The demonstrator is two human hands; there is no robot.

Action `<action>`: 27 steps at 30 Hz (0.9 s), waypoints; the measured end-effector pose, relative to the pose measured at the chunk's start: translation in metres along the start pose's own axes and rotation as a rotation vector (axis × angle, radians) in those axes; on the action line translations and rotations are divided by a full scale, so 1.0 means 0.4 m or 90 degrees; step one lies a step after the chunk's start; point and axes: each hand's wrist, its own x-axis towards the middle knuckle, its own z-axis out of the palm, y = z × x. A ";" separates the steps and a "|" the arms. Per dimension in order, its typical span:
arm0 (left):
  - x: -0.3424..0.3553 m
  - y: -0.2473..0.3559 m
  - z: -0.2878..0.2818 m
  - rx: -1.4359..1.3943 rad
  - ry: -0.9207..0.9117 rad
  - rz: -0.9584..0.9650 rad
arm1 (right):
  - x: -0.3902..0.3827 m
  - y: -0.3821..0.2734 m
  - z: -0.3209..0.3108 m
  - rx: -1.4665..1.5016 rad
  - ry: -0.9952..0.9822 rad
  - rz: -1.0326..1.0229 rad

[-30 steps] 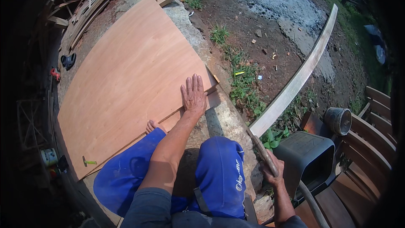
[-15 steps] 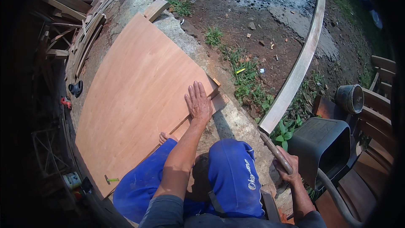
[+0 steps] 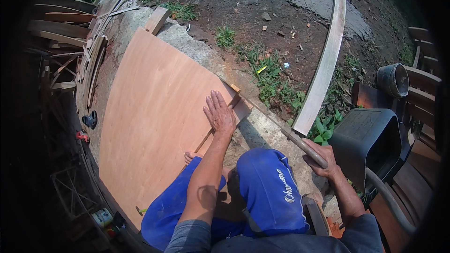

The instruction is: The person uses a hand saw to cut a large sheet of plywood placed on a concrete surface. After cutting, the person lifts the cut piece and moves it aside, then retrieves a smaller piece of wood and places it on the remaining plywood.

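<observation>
A large reddish-brown plywood sheet [image 3: 154, 103] with a curved edge lies before me on the pale slab. My left hand [image 3: 220, 112] presses flat on it near its right corner, fingers stretched out. My right hand [image 3: 323, 157] is wrapped round the thick end of a long, slim, wooden-handled tool [image 3: 293, 136]. The tool slants up and left toward the sheet's corner; its kind is not clear. A small wooden block [image 3: 235, 88] sits at that corner, and a wood offcut [image 3: 241, 111] shows beneath the edge. My toes [image 3: 191, 157] rest by the near edge.
A long pale curved plank [image 3: 323, 56] stretches away beyond my right hand. To the right are a dark plastic bin [image 3: 361, 131], a bucket [image 3: 393, 80] and a curved grey pipe [image 3: 386, 197]. Stacked boards [image 3: 61, 28] and a red tool [image 3: 82, 136] lie at left.
The tool in my right hand now reaches toward the sheet's corner; earlier only its short handle end showed beside the plank. My left hand stays flat on the sheet. The view has shifted slightly.
</observation>
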 end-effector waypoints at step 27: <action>0.004 0.011 0.012 0.005 0.002 0.016 | 0.145 0.046 0.083 0.041 0.042 -0.004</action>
